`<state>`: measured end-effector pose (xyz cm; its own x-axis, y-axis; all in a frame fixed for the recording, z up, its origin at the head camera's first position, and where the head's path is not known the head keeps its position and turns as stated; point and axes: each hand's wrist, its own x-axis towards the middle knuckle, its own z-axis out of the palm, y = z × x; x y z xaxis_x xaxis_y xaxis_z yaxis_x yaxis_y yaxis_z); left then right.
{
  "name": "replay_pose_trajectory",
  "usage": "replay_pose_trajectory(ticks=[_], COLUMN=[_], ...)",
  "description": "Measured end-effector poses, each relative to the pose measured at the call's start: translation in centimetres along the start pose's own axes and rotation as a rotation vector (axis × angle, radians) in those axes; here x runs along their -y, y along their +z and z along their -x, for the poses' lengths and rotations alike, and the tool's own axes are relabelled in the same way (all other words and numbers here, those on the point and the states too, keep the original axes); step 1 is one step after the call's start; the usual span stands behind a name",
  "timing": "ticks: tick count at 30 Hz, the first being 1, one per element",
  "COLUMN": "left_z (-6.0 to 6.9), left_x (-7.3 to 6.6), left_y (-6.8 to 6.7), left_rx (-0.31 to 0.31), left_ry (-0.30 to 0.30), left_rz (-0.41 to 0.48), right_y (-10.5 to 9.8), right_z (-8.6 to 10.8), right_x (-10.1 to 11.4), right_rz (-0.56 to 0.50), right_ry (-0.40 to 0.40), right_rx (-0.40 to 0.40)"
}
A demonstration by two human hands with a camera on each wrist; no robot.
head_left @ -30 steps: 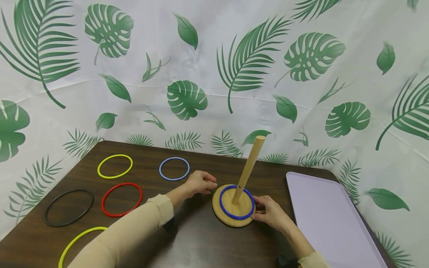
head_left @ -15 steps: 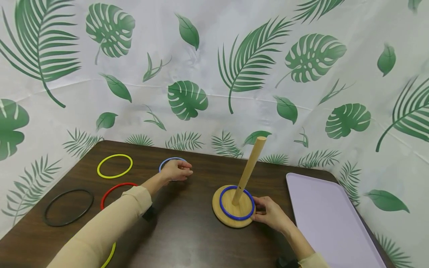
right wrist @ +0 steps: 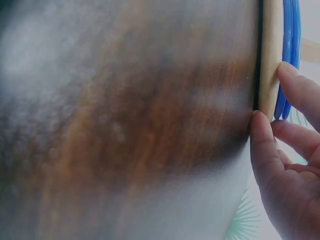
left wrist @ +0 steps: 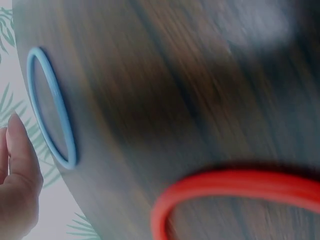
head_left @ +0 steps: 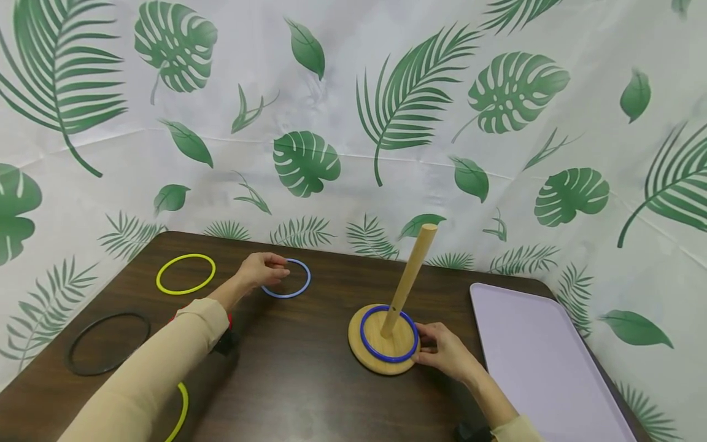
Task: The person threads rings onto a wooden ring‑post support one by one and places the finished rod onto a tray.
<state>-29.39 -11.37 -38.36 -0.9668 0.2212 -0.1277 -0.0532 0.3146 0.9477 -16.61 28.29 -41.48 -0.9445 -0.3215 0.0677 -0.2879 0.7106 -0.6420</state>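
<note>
The desk (head_left: 309, 380) carries everything; along its right side lies a lilac tray (head_left: 541, 356), its long edges running away from the person. Left of the tray sits the wooden stand (head_left: 375, 331), its round base flat. The person's right grip (head_left: 447, 350) pinches the base's right edge; a careless tug there could slide or tip it, since the tall peg (head_left: 410, 276) probably raises its balance. That peg gives the long axis: it points up from the base, slanting right in the head view, though the slant may be only the lens. The left sleeve (head_left: 160, 362) passes over the red ring (left wrist: 240, 182), so a low sweep of that arm could drag it. The dark blue ring (head_left: 391, 360) lies flat around the peg's foot, and shifting right fingers could jog it. The light blue ring (head_left: 284, 297) lies flat toward the desk's back edge; being round, it has no long axis. The left grip (head_left: 259, 269) hangs over its left side, fingers loosely bent around nothing; contact cannot be told. Pressing from above could make the thin ring skid.
</note>
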Motion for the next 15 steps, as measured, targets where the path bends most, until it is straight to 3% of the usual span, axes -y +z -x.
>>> replay_pose_trajectory(ticks=[15], left_z=[-0.1], left_x=[1.2], left_y=[-2.2], left_rx=[-0.069], left_ry=[-0.05], left_rz=[-0.032], right_y=[-0.1], right_z=[0.1], right_x=[0.2], right_rz=[-0.048], right_ry=[0.013], right_rx=[0.016])
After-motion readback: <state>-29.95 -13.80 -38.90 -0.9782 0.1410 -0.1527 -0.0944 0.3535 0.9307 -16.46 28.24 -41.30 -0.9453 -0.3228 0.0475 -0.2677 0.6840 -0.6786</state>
